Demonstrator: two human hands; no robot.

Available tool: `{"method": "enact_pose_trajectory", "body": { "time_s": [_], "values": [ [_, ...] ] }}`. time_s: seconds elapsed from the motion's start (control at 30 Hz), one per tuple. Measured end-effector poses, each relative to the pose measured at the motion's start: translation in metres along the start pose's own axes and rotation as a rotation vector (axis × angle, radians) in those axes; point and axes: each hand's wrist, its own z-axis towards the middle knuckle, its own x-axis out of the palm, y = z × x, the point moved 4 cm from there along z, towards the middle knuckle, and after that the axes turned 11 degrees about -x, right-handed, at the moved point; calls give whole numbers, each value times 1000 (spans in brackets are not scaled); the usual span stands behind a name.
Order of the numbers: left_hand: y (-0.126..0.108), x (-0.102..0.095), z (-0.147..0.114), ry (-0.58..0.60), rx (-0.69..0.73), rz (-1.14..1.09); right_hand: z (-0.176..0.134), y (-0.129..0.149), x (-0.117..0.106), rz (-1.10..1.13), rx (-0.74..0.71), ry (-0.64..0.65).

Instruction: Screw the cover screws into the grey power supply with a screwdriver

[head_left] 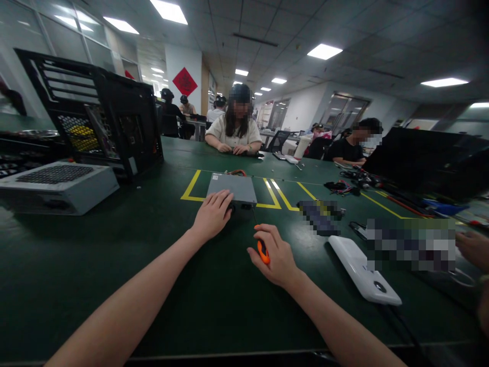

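Observation:
A grey metal computer power supply lies on the green table inside a yellow-taped rectangle, with coloured wires at its back. My left hand holds its near left part, fingers over the top and thumb by the front face. In my right hand is a screwdriver with an orange handle, the fingers closed round it. Its thin shaft points away from me towards the near right corner of the power supply. Whether the tip touches a screw is too small to tell.
On the left stand an open black computer case and another power supply. A white device with a cable, a black monitor and loose cables are on the right. A person sits opposite; another's hand shows at right.

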Motion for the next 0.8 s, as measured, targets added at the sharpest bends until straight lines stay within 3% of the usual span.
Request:
{"method": "enact_pose_trajectory", "body": {
  "time_s": [0.1,0.27,0.43,0.57,0.73,0.8],
  "values": [
    [0,-1,-2,8,4,19,-2,-1,-1,15,-10,-46],
    [0,-6,-5,24,-10,17,-2,5,1,-64,-93,59],
    [2,-9,-11,31,-17,25,-2,6,-2,23,-47,-34],
    [5,-9,-12,28,-14,16,0,11,3,-54,-114,55],
    [10,-7,-11,46,14,8,2,10,5,39,-1,32],
    [11,-7,-10,49,18,5,2,11,5,35,-23,33]
  ]
}}
